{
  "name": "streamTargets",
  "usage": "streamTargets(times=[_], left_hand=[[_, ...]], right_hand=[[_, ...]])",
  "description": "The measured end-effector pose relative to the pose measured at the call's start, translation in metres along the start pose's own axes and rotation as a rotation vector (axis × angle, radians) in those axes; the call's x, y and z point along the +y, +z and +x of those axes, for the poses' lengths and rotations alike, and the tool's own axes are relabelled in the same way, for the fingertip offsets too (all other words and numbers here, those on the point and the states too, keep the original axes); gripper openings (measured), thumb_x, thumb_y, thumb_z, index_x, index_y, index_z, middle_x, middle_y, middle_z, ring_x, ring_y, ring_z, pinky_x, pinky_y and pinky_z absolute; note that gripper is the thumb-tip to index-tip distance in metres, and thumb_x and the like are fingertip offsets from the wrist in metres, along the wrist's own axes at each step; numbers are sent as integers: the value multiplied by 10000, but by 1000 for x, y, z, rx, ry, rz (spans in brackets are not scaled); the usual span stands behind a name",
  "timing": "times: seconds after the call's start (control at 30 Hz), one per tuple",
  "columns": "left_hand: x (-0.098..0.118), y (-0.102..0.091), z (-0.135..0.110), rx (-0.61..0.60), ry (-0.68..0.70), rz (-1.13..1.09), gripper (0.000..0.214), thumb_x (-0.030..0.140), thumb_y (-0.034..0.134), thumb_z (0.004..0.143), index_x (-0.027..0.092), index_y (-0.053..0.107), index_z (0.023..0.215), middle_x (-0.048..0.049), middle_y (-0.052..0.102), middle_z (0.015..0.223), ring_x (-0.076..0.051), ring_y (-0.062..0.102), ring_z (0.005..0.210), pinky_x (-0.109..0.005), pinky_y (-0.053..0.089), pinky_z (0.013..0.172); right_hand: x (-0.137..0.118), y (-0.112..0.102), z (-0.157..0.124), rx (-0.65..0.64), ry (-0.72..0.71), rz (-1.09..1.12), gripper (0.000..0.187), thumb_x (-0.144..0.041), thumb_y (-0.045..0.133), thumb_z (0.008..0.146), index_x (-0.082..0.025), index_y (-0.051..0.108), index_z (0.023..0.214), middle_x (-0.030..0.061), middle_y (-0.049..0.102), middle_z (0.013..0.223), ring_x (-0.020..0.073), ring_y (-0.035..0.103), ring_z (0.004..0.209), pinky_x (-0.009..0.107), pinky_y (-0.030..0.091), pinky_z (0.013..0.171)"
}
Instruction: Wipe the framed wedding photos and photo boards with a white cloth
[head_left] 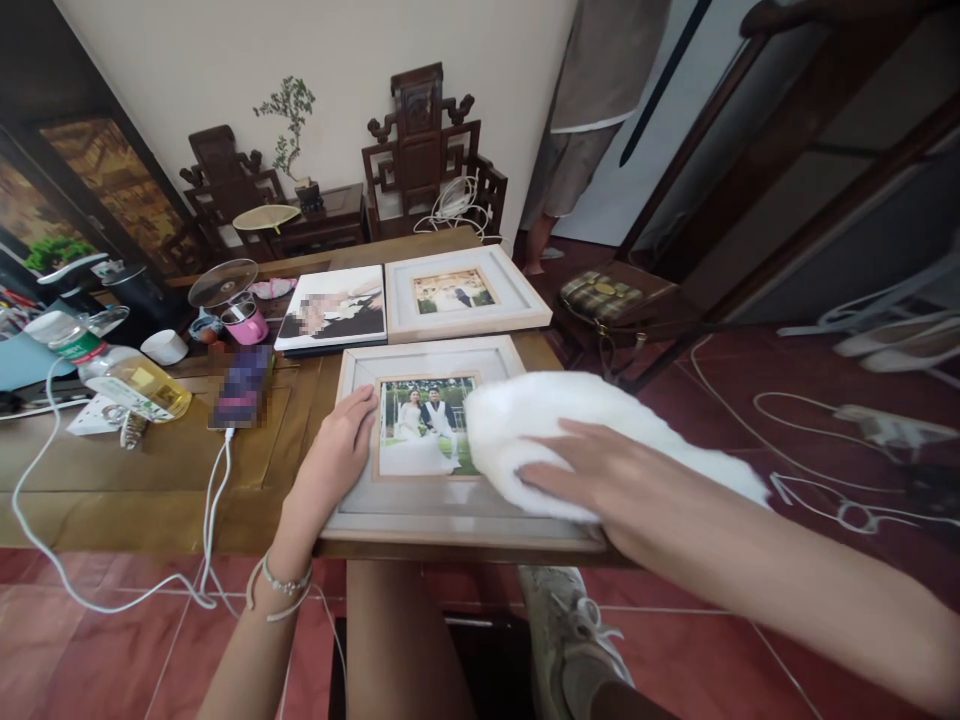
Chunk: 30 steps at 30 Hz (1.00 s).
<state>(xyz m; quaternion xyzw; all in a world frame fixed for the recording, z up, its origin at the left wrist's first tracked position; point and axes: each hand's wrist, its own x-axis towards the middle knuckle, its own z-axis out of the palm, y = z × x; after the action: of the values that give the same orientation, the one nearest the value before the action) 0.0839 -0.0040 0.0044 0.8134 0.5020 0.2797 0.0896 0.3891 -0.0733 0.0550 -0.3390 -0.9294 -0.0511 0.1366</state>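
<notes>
A framed photo (427, 425) with a pale wide border lies flat at the near edge of the wooden table. My left hand (345, 440) rests along its left side, fingers stretched onto the border. Over the right part of the frame, my right hand (592, 470) is closed on a bunched white cloth (555, 410), which covers the photo's right edge and hangs past the table's side. Behind it lie a second picture frame (465, 292) and, to its left, a flat photo album or print (334, 308).
Left on the table (300, 500) are a charging phone (241, 388), a bottle of yellow liquid (139, 380), a pink cup (246, 322) and a white cable (206, 500). A plaid bag (604, 295) sits beyond the right end. A person (592, 110) stands behind, near carved chairs (424, 130).
</notes>
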Motion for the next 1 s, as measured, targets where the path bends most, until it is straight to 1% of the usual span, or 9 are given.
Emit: streamTargets(times=[0.13, 0.23, 0.33, 0.43, 0.57, 0.7, 0.8, 0.9, 1.0], left_hand=[[-2, 2, -1, -3, 8, -9, 332, 194, 427, 965, 82, 643, 1192, -177, 595, 1357, -245, 536, 1301, -422, 399, 1139], [-2, 1, -1, -7, 17, 1, 328, 192, 426, 965, 90, 642, 1189, -175, 595, 1356, -250, 536, 1300, -433, 408, 1133], [-1, 1, -2, 2, 26, 17, 320, 195, 417, 969, 104, 644, 1176, -176, 595, 1353, -255, 539, 1296, -448, 418, 1124], [1, 1, -3, 2, 24, 19, 324, 197, 412, 973, 99, 641, 1180, -182, 586, 1361, -259, 535, 1298, -445, 416, 1127], [0, 1, -4, -2, 10, 9, 333, 204, 413, 977, 95, 635, 1198, -180, 583, 1365, -256, 538, 1294, -438, 413, 1130], [-2, 2, -5, 8, 11, 12, 364, 207, 423, 972, 88, 594, 1271, -174, 571, 1383, -246, 518, 1315, -433, 394, 1144], [-3, 3, -4, -3, 9, 12, 392, 209, 418, 971, 72, 567, 1307, -178, 563, 1393, -245, 507, 1326, -434, 384, 1151], [-2, 3, -4, 3, 2, 10, 393, 211, 408, 969, 80, 576, 1300, -178, 565, 1391, -254, 506, 1329, -453, 385, 1149], [-1, 4, -3, 17, -7, 10, 394, 207, 407, 964, 79, 584, 1291, -184, 566, 1388, -265, 511, 1323, -465, 386, 1147]], right_hand=[[-34, -18, -18, -3, 26, 31, 627, 56, 416, 514, -266, 666, 990, 46, 738, 974, 257, 676, 956, 370, 497, 923], [-38, -14, -15, -10, 64, 24, 636, 55, 411, 502, -260, 667, 992, 48, 737, 1002, 246, 691, 923, 370, 522, 893], [-18, 7, -2, 14, 112, -49, 651, 59, 408, 527, -203, 657, 1068, 128, 704, 1129, 274, 668, 1035, 429, 523, 904], [15, 30, 22, 19, 164, -142, 610, 76, 415, 611, -142, 640, 1135, 212, 633, 1264, 295, 604, 1170, 490, 459, 990], [56, 43, 62, -22, 208, -203, 595, 57, 453, 664, -120, 608, 1211, 218, 588, 1333, 309, 510, 1286, 520, 388, 1042], [64, 43, 79, -74, 202, -219, 533, 41, 472, 704, -97, 631, 1194, 224, 581, 1341, 317, 465, 1326, 511, 349, 1069], [49, 35, 64, -107, 147, -199, 527, 58, 473, 673, -122, 672, 1126, 196, 620, 1295, 300, 517, 1277, 507, 345, 1077], [25, 18, 32, -99, 83, -89, 494, 54, 464, 618, -162, 709, 989, 165, 681, 1182, 280, 580, 1201, 497, 378, 1067], [1, 0, 3, -83, 45, 49, 462, 35, 435, 606, -205, 709, 891, 136, 698, 1150, 268, 587, 1192, 498, 400, 1062]])
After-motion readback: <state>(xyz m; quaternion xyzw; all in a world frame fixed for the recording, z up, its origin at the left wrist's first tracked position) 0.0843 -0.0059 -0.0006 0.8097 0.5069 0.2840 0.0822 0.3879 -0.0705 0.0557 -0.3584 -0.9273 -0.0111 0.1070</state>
